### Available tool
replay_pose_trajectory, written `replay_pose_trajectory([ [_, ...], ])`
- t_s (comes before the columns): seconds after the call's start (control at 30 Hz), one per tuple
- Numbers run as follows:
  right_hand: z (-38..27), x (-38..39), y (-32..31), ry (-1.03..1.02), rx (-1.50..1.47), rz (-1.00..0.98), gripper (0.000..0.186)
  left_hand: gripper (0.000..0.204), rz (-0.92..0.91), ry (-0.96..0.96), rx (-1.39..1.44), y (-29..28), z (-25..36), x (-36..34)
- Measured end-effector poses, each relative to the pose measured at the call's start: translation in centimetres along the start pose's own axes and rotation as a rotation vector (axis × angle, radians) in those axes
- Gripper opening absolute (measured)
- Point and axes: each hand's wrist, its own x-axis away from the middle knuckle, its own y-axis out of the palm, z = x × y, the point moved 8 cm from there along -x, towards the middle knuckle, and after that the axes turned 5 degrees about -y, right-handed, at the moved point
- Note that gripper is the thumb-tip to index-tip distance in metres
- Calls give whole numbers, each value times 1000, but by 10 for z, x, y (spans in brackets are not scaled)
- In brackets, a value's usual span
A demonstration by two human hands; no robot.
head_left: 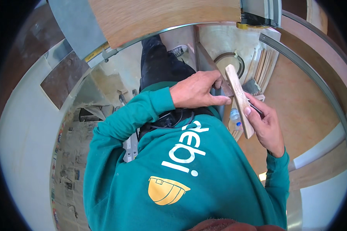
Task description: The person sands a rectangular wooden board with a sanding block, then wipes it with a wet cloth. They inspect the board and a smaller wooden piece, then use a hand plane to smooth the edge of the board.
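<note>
In my right hand (266, 122) is a pale wooden strip (239, 94) with a rounded upper end, my thumb pressed on its face and my fingers behind. Between those fingers shows part of a thin dark item (257, 107) that I cannot make out. Left of the strip, my left hand (198, 89) has its fingers curled over the edge of a narrow brown board (214, 63). My left thumb points along the board's near end, close to the wooden strip. The near end of the board reaches the strip; whether they touch is hard to tell.
A wood panel (169, 17) on a metal-edged surface lies ahead. Beneath my hands are a plastic bottle (235, 115), wooden slats (263, 65) and a dark ring (235, 57). A curved metal rail (308, 63) runs along the right. Tools lie on a paper-covered surface (75, 154) at left.
</note>
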Motion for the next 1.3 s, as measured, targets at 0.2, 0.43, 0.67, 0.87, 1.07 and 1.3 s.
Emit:
replay_pose_trajectory([
  [0.2,2,-3,-2,12,-9,-2,51,66,-15,-6,-21,-2,1,-2],
  [0.43,-2,8,-6,-18,60,-10,49,65,2,5,-6,0,-1,-5],
  [0.67,4,0,-4,24,0,-26,49,63,-19,14,-35,-2,3,-4],
  [0.87,-1,0,-6,39,-19,-26,48,63,-24,4,-8,-4,4,-5],
  [1.07,-2,-4,-4,14,40,-10,48,64,-24,24,-19,-3,3,-6],
  [1.3,9,-30,-2,43,60,-29,48,64,-15,38,39,-1,3,-1],
])
